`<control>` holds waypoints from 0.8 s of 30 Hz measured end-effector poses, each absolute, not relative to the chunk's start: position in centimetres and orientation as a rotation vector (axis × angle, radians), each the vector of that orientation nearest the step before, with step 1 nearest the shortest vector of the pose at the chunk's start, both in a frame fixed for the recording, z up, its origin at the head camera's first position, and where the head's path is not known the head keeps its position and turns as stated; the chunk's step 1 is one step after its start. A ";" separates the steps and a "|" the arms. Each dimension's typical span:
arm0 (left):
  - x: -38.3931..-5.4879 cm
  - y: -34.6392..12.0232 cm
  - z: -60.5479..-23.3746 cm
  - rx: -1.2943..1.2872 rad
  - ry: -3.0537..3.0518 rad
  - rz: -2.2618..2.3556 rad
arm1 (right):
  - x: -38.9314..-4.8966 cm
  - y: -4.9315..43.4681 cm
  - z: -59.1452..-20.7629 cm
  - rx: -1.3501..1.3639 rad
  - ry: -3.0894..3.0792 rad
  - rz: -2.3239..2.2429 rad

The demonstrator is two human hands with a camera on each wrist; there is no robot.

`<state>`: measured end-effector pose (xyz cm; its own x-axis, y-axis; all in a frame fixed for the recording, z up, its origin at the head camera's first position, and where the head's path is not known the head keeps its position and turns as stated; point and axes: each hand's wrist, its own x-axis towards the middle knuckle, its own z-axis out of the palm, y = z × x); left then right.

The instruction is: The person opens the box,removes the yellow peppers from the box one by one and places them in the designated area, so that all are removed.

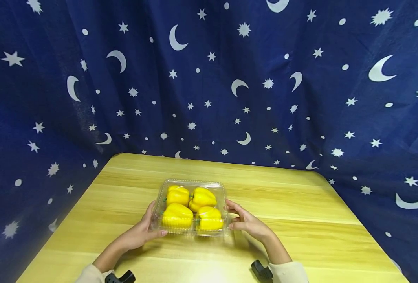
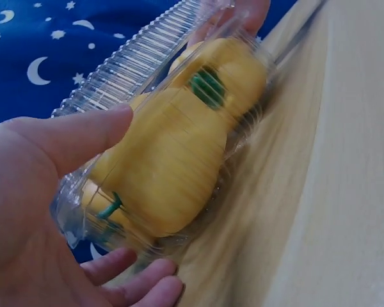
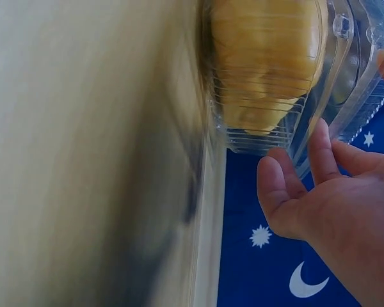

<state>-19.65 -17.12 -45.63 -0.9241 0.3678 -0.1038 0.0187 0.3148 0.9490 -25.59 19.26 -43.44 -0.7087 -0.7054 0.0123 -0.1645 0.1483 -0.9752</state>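
Note:
A clear plastic clamshell box [image 1: 191, 232] with several yellow bell peppers [image 1: 178, 215] inside sits near the middle of the table, its lid over them. At its left side, my left hand [image 1: 140, 232] holds the box, thumb along the front corner and fingers at the side. The left wrist view shows that thumb [image 2: 96, 134] on the rim and the fingertips [image 2: 160, 281] lower down by the wall. My right hand [image 1: 248, 222] grips the opposite side; in the right wrist view its fingers [image 3: 320, 150] touch the rim. Green stems [image 2: 207, 88] show through the plastic.
The wooden table [image 1: 301, 220] extends around the box. A dark blue curtain [image 1: 209, 78] with white moons and stars hangs behind it and along both sides. Black wrist devices [image 1: 262, 271] sit by both pale sleeves [image 1: 289, 273].

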 end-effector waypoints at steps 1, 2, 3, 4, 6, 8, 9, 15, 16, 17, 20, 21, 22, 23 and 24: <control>-19.6 -17.1 -45.7 0.342 2.269 1.660 | -25.6 19.3 -43.4 -0.829 1.979 -1.590; -19.6 -17.2 -45.8 0.337 2.258 1.670 | -25.6 19.3 -43.4 -0.829 1.978 -1.591; -19.5 -17.2 -45.9 0.332 2.243 1.683 | -25.6 19.3 -43.4 -0.830 1.977 -1.589; -19.5 -17.2 -46.1 0.336 2.229 1.696 | -25.6 19.3 -43.4 -0.830 1.978 -1.588; -19.5 -17.3 -46.3 0.350 2.215 1.710 | -25.6 19.3 -43.4 -0.830 1.980 -1.583; -19.5 -17.3 -46.4 0.358 2.214 1.714 | -25.7 19.3 -43.4 -0.834 1.978 -1.578; -19.5 -17.3 -46.4 0.358 2.219 1.716 | -25.7 19.3 -43.4 -0.835 1.978 -1.577; -19.3 -17.0 -46.2 0.249 2.283 1.701 | -25.7 19.4 -43.5 -0.835 1.979 -1.577; -19.3 -17.0 -46.1 0.229 2.285 1.703 | -25.7 19.4 -43.5 -0.835 1.981 -1.577; -19.2 -16.9 -46.1 0.214 2.285 1.708 | -25.7 19.4 -43.5 -0.833 1.985 -1.577; -19.2 -16.9 -46.0 0.182 2.289 1.711 | -25.8 19.4 -43.6 -0.829 1.993 -1.578; -19.2 -17.0 -45.9 0.171 2.288 1.717 | -25.7 19.3 -43.6 -0.829 1.997 -1.578; -19.1 -17.0 -45.9 0.161 2.288 1.721 | -25.7 19.3 -43.6 -0.828 2.001 -1.576; -19.1 -17.0 -45.9 0.155 2.287 1.727 | -25.7 19.3 -43.6 -0.825 2.001 -1.577; -19.2 -17.0 -45.9 0.155 2.285 1.729 | -25.7 19.3 -43.5 -0.824 2.005 -1.576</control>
